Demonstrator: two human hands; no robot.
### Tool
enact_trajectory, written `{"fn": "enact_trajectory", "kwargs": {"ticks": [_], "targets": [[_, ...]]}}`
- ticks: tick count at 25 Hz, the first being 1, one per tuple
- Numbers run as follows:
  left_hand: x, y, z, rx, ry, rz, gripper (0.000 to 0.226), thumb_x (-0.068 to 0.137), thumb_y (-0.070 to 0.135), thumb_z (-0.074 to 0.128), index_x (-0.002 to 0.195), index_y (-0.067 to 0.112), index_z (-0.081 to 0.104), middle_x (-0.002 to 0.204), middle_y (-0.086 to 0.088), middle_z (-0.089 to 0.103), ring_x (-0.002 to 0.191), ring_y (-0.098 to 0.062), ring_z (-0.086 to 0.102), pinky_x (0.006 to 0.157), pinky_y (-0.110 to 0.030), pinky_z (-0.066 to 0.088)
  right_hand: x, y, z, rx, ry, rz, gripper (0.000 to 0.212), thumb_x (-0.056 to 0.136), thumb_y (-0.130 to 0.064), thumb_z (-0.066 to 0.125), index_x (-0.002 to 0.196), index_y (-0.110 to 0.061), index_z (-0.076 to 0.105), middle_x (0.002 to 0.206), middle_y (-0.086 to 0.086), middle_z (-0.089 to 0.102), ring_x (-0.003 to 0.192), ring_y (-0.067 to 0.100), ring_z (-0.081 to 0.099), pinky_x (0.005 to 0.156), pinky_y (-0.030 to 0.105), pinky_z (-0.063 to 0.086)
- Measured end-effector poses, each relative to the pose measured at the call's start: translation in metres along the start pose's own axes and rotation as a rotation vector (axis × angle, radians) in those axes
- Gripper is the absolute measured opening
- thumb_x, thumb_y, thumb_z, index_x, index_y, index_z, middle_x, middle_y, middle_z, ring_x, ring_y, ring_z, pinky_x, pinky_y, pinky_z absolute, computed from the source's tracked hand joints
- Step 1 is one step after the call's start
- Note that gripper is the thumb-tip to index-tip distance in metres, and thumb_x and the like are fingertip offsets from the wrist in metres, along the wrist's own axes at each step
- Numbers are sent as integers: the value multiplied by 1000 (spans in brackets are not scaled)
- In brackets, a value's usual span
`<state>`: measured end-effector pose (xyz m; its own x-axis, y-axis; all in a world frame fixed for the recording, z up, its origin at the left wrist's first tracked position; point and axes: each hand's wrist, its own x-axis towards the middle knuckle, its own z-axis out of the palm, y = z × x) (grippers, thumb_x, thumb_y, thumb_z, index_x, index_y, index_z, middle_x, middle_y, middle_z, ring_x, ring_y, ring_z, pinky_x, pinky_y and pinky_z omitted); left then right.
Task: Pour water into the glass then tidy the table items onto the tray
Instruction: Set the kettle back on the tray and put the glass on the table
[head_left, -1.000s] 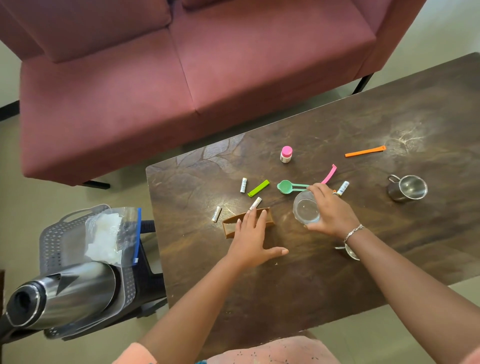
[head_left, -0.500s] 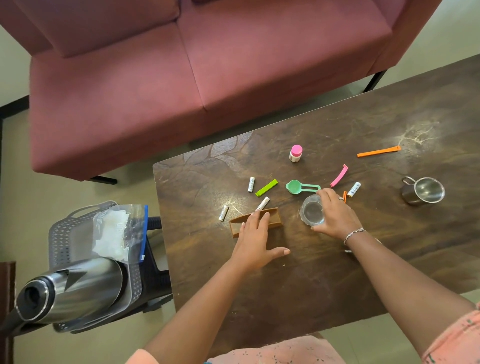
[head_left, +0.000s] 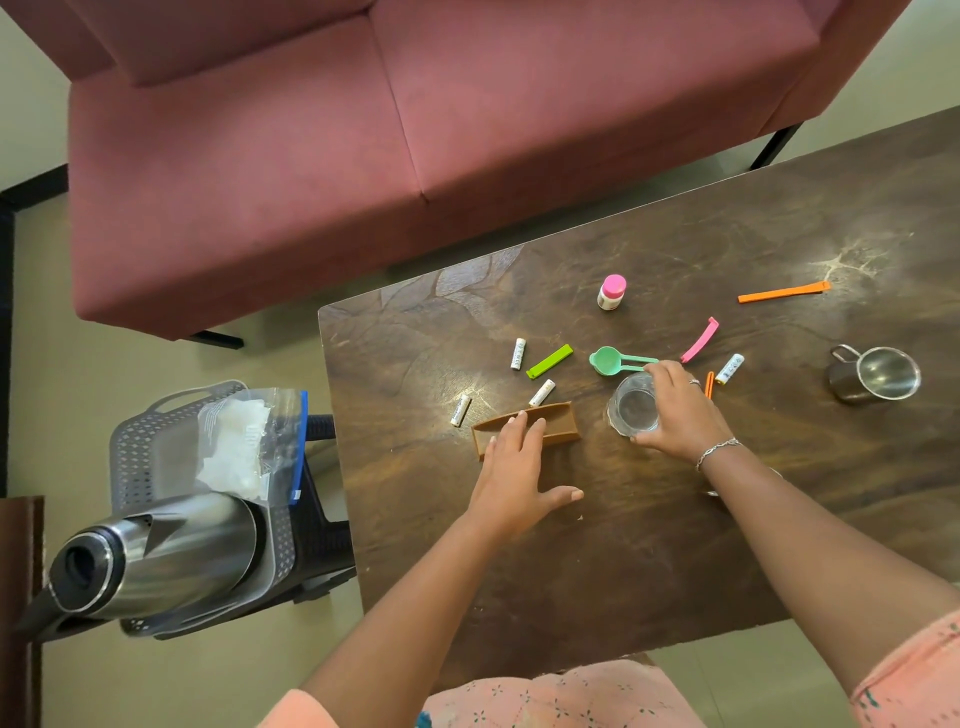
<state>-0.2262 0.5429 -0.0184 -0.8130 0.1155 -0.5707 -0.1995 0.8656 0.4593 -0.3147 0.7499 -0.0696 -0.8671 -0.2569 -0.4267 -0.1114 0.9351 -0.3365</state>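
On the table, four batteries, four clips, one glass, one tray

Peach-pink top along the bottom edge, small white floral sprig print all over, teal speck at its lower edge. Short sleeves in the same fabric: right sleeve with the same print plus a teal mark at the hem; left sleeve only a plain peach corner in view. Both forearms bare from the sleeves down. Right wrist: thin silver chain bracelet, fine links. Right hand: one silver ring on a finger, too small to tell which finger or any detail.
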Motion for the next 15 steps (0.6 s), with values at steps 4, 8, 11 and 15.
{"fn": "enact_trajectory", "kwargs": {"ticks": [4, 8, 11, 15], "targets": [[-6, -13, 2, 60, 69, 29, 79, 85, 45, 58, 146, 16, 18, 157, -5, 9, 145, -18, 5, 118, -36, 4, 0, -2, -1, -88, -17, -4, 91, 60, -34, 82, 132, -5, 35, 135, 14, 38, 128, 30, 36, 103, 41, 38], [-15, -30, -3, 123, 113, 16, 78, 87, 46, 53, 148, 16, 14, 157, -5, 7, 145, -19, 3, 117, -37, 1, -7, -18, -2, -154, 37, -42, 89, 71, -39, 74, 138, -3, 30, 147, 18, 27, 140, 33, 17, 113, 42, 23], [-24, -45, -6, 168, 86, -9, 80, 88, 48, 50, 149, 18, 6, 158, -5, -1, 145, -20, -4, 116, -37, -4, -16, -42, 4, -166, 93, -108, 85, 75, -37, 71, 140, -4, 28, 149, 17, 25, 141, 32, 16, 114, 42, 20], [-44, -67, -12, 184, 90, -42, 83, 89, 49, 48, 149, 17, 0, 158, -7, -7, 145, -21, -10, 115, -37, -7, -26, -81, 19, -210, 90, -193, 84, 76, -37, 70, 141, -3, 29, 148, 18, 28, 139, 33, 22, 114, 42, 20]]}}
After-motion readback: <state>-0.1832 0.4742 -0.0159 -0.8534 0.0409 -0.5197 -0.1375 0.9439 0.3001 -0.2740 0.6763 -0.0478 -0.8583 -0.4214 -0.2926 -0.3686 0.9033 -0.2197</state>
